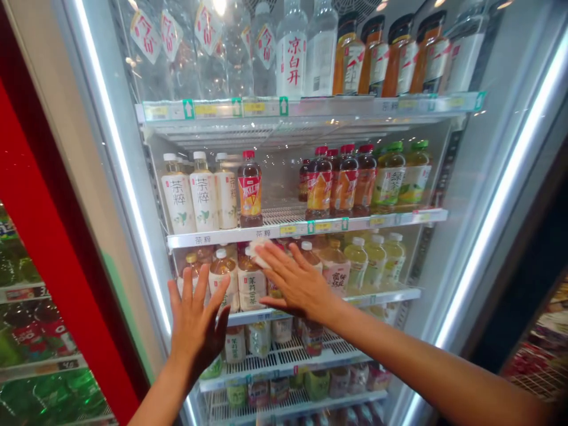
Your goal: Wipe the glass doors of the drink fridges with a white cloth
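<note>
I record the left hand (pixel 195 316) raised, fingers spread, in front of the lower tea bottles (pixel 222 275). I find the right hand (pixel 297 278) extended flat, thumb apart, fingers over a white cloth (pixel 258 251) just below a shelf strip (pixel 233 236) marked 茶粹. Legible labels: 凉白开 on a clear bottle (pixel 291 65), top shelf; 茶粹 on white bottles (pixel 203 198); 绿茶 on a green-capped bottle (pixel 390 177).
</note>
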`<control>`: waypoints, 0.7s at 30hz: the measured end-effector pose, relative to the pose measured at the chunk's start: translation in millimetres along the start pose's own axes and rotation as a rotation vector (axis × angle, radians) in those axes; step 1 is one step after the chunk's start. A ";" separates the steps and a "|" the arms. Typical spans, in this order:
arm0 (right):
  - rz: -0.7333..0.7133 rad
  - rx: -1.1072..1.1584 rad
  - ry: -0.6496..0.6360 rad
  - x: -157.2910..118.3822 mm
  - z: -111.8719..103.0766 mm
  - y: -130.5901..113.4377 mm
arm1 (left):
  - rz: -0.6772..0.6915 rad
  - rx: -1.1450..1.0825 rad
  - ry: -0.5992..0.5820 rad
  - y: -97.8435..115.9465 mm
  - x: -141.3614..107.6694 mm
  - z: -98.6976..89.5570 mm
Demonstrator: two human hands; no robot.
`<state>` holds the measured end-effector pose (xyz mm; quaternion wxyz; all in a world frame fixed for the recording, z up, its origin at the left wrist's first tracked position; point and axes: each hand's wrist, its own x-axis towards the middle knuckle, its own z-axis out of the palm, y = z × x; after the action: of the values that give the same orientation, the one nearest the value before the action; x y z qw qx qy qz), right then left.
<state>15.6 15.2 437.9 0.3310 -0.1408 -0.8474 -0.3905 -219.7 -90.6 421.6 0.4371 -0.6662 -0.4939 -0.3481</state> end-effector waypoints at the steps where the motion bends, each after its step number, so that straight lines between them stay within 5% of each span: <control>1: 0.038 0.009 0.004 -8.4 1.5 -2.8 | -0.005 -0.006 -0.012 1.2 -7.6 1.5; 6: -0.193 0.073 -0.142 -60.1 5.3 -2.5 | 0.034 -0.012 -0.075 2.9 -35.3 6.4; 10: 0.297 -0.078 -0.042 -102.9 5.0 14.2 | 0.017 -0.023 -0.104 8.7 -45.4 11.7; 15: 0.155 -0.059 -0.040 -161.8 18.8 13.2 | 0.036 -0.030 -0.069 35.4 -40.7 24.1; 19: 0.474 -0.159 -0.016 -194.6 22.2 15.4 | 0.072 -0.055 -0.052 66.1 -26.2 34.9; 21: 0.397 -0.118 -0.052 -206.0 19.8 20.4 | 0.081 -0.075 -0.047 84.4 -18.1 40.5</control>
<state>169.4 47.6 301.9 0.3708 -0.3343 -0.7868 -0.3629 -142.1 -70.4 370.0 0.4139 -0.7096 -0.4633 -0.3325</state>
